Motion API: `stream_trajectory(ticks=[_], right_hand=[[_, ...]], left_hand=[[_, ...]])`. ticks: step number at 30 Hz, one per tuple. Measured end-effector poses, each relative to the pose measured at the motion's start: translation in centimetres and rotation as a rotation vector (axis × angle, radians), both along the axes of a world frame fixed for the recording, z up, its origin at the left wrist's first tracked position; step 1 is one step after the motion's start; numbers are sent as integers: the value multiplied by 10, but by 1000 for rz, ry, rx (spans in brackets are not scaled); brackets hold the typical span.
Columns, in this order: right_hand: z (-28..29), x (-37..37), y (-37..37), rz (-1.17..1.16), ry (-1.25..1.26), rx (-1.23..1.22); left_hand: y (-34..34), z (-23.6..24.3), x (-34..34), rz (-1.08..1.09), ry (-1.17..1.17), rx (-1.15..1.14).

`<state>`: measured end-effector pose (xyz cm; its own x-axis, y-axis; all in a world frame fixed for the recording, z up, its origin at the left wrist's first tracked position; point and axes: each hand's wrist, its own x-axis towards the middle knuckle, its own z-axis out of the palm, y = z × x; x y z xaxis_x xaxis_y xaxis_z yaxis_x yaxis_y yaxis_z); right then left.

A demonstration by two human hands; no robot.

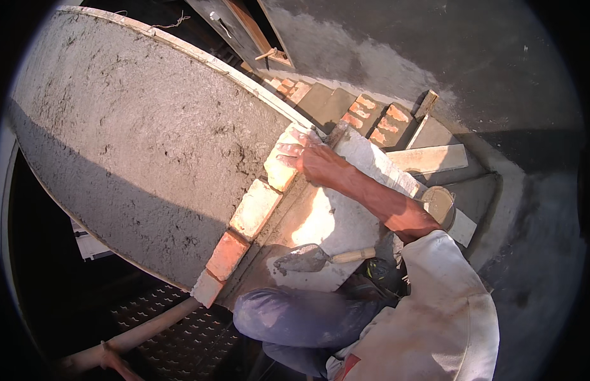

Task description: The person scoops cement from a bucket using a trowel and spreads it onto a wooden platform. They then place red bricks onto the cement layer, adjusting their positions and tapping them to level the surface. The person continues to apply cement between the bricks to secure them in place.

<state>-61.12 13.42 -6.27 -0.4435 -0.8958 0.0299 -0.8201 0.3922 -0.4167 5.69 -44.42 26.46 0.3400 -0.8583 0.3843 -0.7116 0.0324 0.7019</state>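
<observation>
My right hand (302, 154) grips a pale, mortar-dusted brick (280, 171) at the top end of a short row, its fingers wrapped over the brick. Below it in that row lie another pale brick (255, 207), a red brick (226, 254) and a smaller piece (207, 289). The row runs along the edge of a curved, wet-looking mortar surface (136, 120). A trowel (301, 259) with a wooden handle rests on a pale board (346, 209), under my forearm and near my bent knee. I do not see my left hand.
Beyond are steps with red brick patches (390, 124), loose planks (428, 159), a round container (440, 203), a grey wall (466, 57) and an opening with a wooden frame (263, 38). At lower left, a pole (149, 327) crosses a dark drop; a reddish shape on it is unclear.
</observation>
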Motion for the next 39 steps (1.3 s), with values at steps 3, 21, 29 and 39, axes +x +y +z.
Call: stream_trajectory(ticks=[3,21,29,39], right_hand=[[25,-21,0,-73,-197,77],[7,-56,-12,-77,-87,-36],[8,-65,-17,26,12,24],[21,121,17,0,-465,91]], left_hand=[[-9,9,16,-30,32,4],[-15,0,93,-80,68,38],[21,-1,39,-86,-104,-23],[20,-19,16,-164,-198,-131]])
